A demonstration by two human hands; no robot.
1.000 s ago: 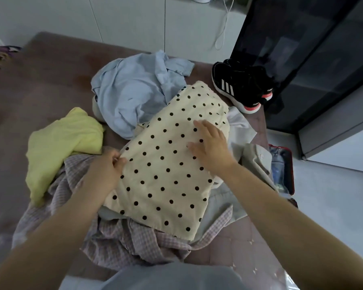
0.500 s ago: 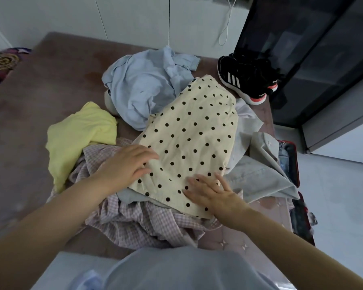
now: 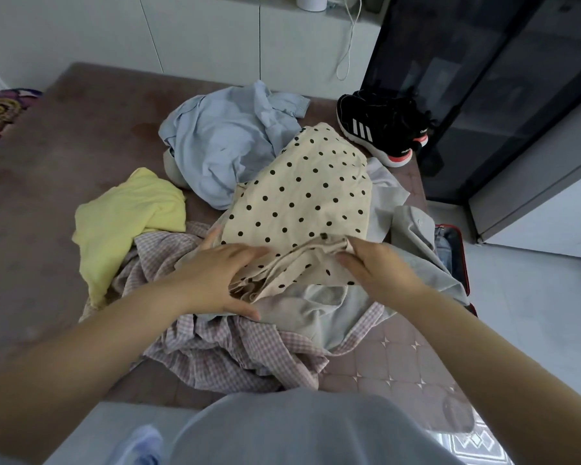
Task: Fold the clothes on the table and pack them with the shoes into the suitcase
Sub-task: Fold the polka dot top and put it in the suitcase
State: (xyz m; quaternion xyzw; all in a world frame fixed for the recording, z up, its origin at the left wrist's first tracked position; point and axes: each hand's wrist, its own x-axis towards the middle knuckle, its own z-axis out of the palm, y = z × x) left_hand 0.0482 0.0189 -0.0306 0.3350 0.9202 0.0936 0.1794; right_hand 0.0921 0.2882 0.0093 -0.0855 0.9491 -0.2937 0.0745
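A cream garment with black polka dots (image 3: 302, 199) lies on top of the clothes pile in the middle of the table. Its near edge is bunched and lifted. My left hand (image 3: 215, 280) grips that edge from the left, thumb under the cloth. My right hand (image 3: 376, 266) pinches the same edge from the right. Under it lie a grey shirt (image 3: 319, 307) and a pink checked shirt (image 3: 235, 350). A yellow top (image 3: 125, 216) sits at the left, a light blue shirt (image 3: 222, 142) behind. Black sneakers (image 3: 379, 125) stand at the far right corner. The red-rimmed suitcase (image 3: 457, 253) is on the floor at the right.
The brown table (image 3: 64, 146) stretches left and back, with a patterned cloth (image 3: 393, 367) near its front right. A dark glass cabinet (image 3: 483, 78) stands behind the sneakers. White cupboards (image 3: 198, 31) run along the back wall. A white cable (image 3: 348, 38) hangs there.
Both hands left the flat top of the polka dot garment and came to its near edge. They have gathered that edge and raised it, so the cloth is now bunched there.
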